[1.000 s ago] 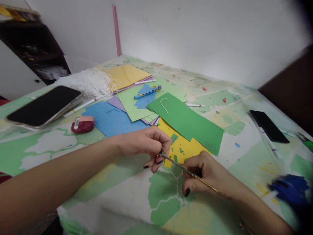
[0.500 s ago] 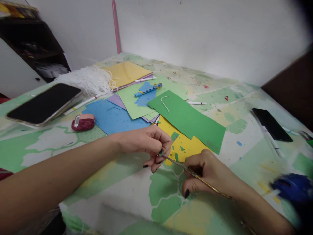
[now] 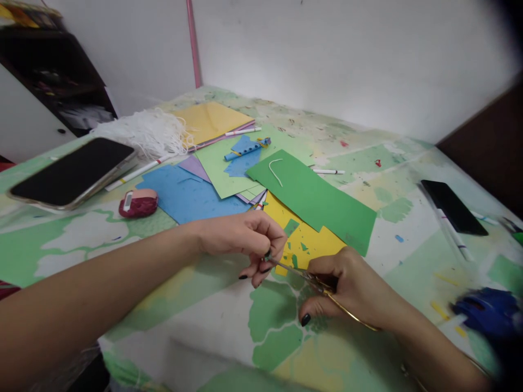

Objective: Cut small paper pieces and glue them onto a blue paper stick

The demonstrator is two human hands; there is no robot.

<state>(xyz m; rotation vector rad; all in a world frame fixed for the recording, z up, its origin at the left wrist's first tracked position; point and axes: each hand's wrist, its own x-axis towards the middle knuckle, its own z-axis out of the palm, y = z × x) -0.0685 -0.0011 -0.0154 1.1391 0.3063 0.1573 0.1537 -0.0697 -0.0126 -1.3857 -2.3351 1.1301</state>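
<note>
My right hand [image 3: 343, 288] is closed round the gold handles of a pair of scissors [image 3: 314, 280], whose blades point left. Their tips reach the fingertips of my left hand [image 3: 253, 239]. Those fingers pinch a tiny green paper piece [image 3: 267, 256], mostly hidden between thumb and forefinger. Just beyond both hands lies a yellow sheet [image 3: 322, 242] strewn with small green scraps. A green sheet [image 3: 318, 190] overlaps it, with a short white string [image 3: 275, 173] on top.
Further back are a blue sheet [image 3: 196, 196], a blue paper roll [image 3: 245, 149] and a heap of white strings [image 3: 143, 130]. Phones lie at left [image 3: 73, 171] and right [image 3: 453, 207]. A maroon and pink object [image 3: 138, 203] sits at left, a blurred dark blue object [image 3: 486, 313] at right.
My right thumb has shifted slightly left and the scissor handles have moved a little. My left hand keeps its pinch in nearly the same place.
</note>
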